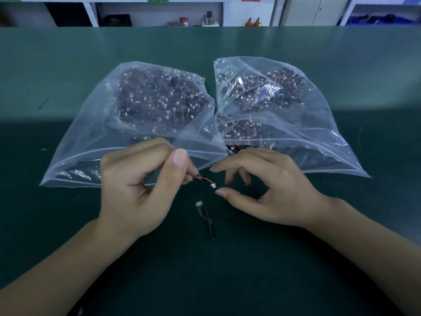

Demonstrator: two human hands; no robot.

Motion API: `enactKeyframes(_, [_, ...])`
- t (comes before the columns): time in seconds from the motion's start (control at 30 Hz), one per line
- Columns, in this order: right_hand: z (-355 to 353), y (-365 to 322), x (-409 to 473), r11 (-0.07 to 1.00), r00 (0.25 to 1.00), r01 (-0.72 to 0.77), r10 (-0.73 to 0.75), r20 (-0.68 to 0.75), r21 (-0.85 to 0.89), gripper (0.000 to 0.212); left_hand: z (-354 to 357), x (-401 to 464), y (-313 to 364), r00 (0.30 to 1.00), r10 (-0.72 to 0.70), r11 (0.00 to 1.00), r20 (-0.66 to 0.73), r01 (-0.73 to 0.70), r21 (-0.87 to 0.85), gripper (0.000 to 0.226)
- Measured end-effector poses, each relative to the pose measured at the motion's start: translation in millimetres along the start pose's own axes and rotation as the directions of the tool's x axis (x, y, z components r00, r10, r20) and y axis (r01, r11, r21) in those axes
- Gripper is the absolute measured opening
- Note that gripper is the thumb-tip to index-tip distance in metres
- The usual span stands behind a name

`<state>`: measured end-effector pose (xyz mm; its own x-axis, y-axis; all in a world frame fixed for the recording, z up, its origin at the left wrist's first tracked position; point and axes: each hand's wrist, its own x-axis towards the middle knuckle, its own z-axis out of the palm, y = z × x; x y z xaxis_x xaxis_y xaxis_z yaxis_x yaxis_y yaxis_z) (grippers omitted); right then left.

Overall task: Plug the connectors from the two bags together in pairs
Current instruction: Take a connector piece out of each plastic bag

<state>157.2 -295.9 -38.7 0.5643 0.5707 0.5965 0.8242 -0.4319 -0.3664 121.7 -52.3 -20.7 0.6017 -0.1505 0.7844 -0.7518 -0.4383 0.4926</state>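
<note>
So your left hand (139,185) is pinching a short wired connector (206,180) by its dark wire end, thumb and forefinger closed tight on it, and the little white plug tip (213,185) sticks out to the right and a bit toward you. Your right hand (262,190) is right there, fingers loosely spread with the thumb tip just beside or touching that white plug, but it isn't actually holding anything. The mate, I'd guess, is the second connector (205,215) lying on the green mat (319,258) just on the near side of your hands, between them, white end pointing away from you and its dark lead running back toward you. So its long axis is roughly near-far while the one in your left hand runs left-right. Your right hand is the free one and about as near, so that's probably the one to grab it and swing it round. The two clear bags (95,142) (303,133) sit side by side just beyond your hands, both still full.
</note>
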Motion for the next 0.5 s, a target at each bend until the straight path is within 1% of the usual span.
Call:
enactKeyframes(0.1, [1.7, 0.3, 0.0, 1.0, 1.0, -0.012, 0.012, 0.006, 0.013, 0.03, 5.4, 0.8, -2.2, 0.998, -0.053, 0.997, 0.033, 0.055, -0.062, 0.044])
enactKeyframes(0.2, [4.2, 1.8, -0.2, 1.0, 1.0, -0.025, 0.025, -0.01, 0.014, 0.025, 9.4, -0.1, -4.7, 0.989, -0.132, 0.98, 0.069, 0.141, -0.143, 0.037])
enactKeyframes(0.3, [5.6, 4.2, -0.4, 0.999, 0.999, -0.033, 0.035, -0.041, 0.033, 0.017, 10.4, -1.7, -5.8, 0.971, -0.211, 0.936, 0.113, 0.234, -0.261, 0.032])
enactKeyframes(0.4, [5.8, 5.2, -0.9, 0.998, 0.997, -0.044, 0.047, -0.064, 0.045, 0.014, 12.2, -2.4, -5.5, 0.947, -0.282, 0.866, 0.157, 0.321, -0.382, 0.025])
enactKeyframes(0.5, [5.5, 4.1, -1.2, 0.997, 0.992, -0.075, 0.078, -0.096, 0.03, 0.012, 13.8, -3.3, -5.1, 0.93, -0.322, 0.831, 0.178, 0.368, -0.418, 0.02])
